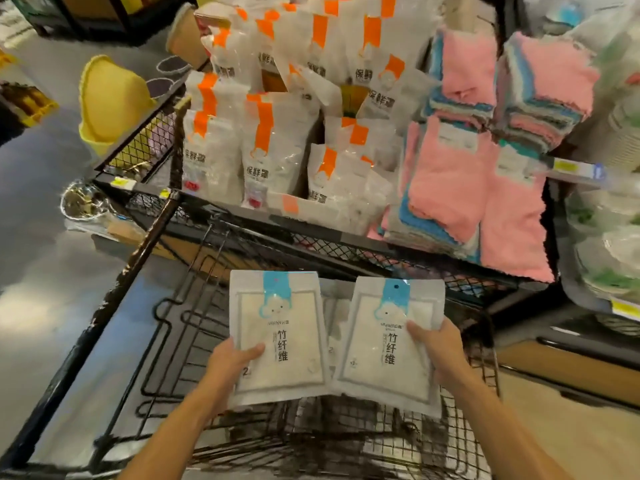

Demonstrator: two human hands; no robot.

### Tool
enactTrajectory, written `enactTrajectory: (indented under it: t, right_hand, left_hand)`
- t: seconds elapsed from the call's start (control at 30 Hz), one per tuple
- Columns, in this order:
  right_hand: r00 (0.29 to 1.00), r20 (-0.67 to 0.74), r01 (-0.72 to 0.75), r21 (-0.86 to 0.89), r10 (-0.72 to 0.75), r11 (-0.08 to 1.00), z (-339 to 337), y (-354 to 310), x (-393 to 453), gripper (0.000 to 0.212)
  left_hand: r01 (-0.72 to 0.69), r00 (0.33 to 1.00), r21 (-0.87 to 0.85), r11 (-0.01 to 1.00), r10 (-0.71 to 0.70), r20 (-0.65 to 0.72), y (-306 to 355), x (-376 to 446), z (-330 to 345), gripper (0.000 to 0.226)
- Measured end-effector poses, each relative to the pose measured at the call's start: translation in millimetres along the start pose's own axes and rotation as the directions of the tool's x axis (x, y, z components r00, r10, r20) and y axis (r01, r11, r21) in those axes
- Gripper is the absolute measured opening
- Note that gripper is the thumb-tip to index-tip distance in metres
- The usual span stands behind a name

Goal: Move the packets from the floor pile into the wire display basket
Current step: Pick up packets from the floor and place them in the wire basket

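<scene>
A: Head view. Status on the hands?

B: Left hand (232, 358) grips the left packet (278, 336) at its lower left edge, thumb curled over the front. Right hand (437, 348) grips the right packet (389, 344) at its right edge, same thumb-on-front pinch. One packet each, two in hand.

A: Orientation?

B: Both roughly upright, long axis pointing away from the person, blue tops far. Edges touch or overlap at the bottom middle; the right one tilts slightly.

A: Where's the target?

B: They hang over the lower wire basket (180, 358), directly below the hands. Looks like at least one more packet already sits behind them, between the two; count unclear. Neither hand is nearer, so I'd judge a straight lowering works.

A: Anything else?

B: Upper shelf (311, 233) beyond holds many orange-striped bags (266, 147) and pink cloths (485, 188). Floor pile isn't in view.
</scene>
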State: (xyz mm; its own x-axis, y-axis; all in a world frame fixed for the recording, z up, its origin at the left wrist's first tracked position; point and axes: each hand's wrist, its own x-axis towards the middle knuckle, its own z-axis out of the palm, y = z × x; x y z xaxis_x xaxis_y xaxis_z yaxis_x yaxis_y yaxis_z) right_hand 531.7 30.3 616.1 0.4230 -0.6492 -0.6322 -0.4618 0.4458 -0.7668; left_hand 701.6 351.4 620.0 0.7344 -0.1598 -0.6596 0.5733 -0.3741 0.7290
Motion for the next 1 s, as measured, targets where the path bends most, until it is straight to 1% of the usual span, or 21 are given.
enactTrajectory:
  t: [0.1, 0.2, 0.3, 0.4, 0.47, 0.53, 0.57, 0.6, 0.67, 0.7, 0.73, 0.77, 0.83, 0.9, 1.0]
  right_hand:
    - [0.997, -0.076, -0.021, -0.069, 0.016, 0.997, 15.4, 8.5, 19.3, 0.035]
    - [0.989, -0.138, -0.063, -0.138, 0.043, 0.989, 36.9, 16.4, 37.4, 0.028]
    - [0.983, -0.167, -0.113, -0.229, 0.075, 0.967, 64.8, 25.0, 54.2, 0.027]
    - [0.978, -0.197, -0.134, -0.312, 0.074, 0.941, 89.4, 37.0, 64.6, 0.029]
    - [0.975, -0.219, -0.124, -0.393, 0.039, 0.911, 100.8, 44.2, 68.9, 0.031]
    - [0.967, -0.254, -0.118, -0.460, -0.003, 0.880, 108.3, 50.8, 70.3, 0.037]
    - [0.962, -0.273, -0.123, -0.485, -0.016, 0.866, 111.9, 52.2, 69.5, 0.043]
    - [0.958, -0.287, -0.129, -0.503, -0.025, 0.855, 115.4, 53.8, 68.2, 0.050]
    - [0.951, -0.299, -0.111, -0.554, -0.073, 0.825, 122.6, 58.2, 66.1, 0.064]
    - [0.948, -0.301, -0.097, -0.592, -0.107, 0.800, 125.9, 60.4, 64.8, 0.069]
    - [0.944, -0.302, -0.095, -0.636, -0.134, 0.765, 128.8, 62.5, 64.0, 0.071]
    - [0.942, -0.298, -0.097, -0.682, -0.155, 0.725, 130.4, 64.9, 63.9, 0.071]
    - [0.941, -0.282, -0.108, -0.773, -0.185, 0.625, 131.1, 68.7, 64.0, 0.067]
    - [0.940, -0.255, -0.117, -0.865, -0.227, 0.488, 129.2, 72.2, 64.5, 0.063]
    - [0.927, -0.217, -0.121, -0.946, -0.307, 0.301, 124.3, 74.2, 65.2, 0.057]
  left_hand:
    - [0.013, 0.998, 0.069, 0.998, -0.017, 0.056, 2.5, 44.2, 6.0, 0.025]
    - [0.001, 0.998, 0.117, 0.993, -0.008, 0.064, 2.1, 81.1, 11.7, 0.025]
    - [0.020, 0.993, 0.150, 0.989, -0.037, 0.113, -5.7, 115.7, 14.2, 0.036]
    - [0.004, 0.996, 0.245, 0.970, -0.025, 0.083, -9.5, 137.6, 15.7, 0.041]
    - [-0.028, 0.997, 0.334, 0.942, 0.004, 0.072, -8.2, 146.1, 17.9, 0.055]
    - [-0.106, 0.993, 0.409, 0.907, 0.072, 0.098, -10.4, 154.0, 18.1, 0.073]
    - [-0.149, 0.988, 0.476, 0.867, 0.105, 0.117, -12.4, 156.9, 18.1, 0.078]
    - [-0.194, 0.980, 0.578, 0.792, 0.135, 0.144, -14.9, 160.2, 18.3, 0.078]
    - [-0.262, 0.965, 0.796, 0.546, 0.158, 0.209, -21.3, 164.0, 19.5, 0.067]
    - [-0.272, 0.961, 0.858, 0.436, 0.163, 0.222, -24.0, 165.4, 21.1, 0.061]
    - [-0.284, 0.956, 0.889, 0.358, 0.176, 0.234, -27.4, 166.9, 22.9, 0.057]
    - [-0.294, 0.951, 0.905, 0.308, 0.191, 0.244, -29.2, 166.5, 25.0, 0.055]
    - [-0.290, 0.947, 0.926, 0.240, 0.212, 0.242, -31.9, 165.2, 29.3, 0.053]
    - [-0.281, 0.943, 0.944, 0.174, 0.233, 0.238, -33.7, 162.4, 33.8, 0.054]
    - [-0.270, 0.943, 0.962, 0.044, 0.212, 0.255, -29.4, 157.2, 36.9, 0.061]
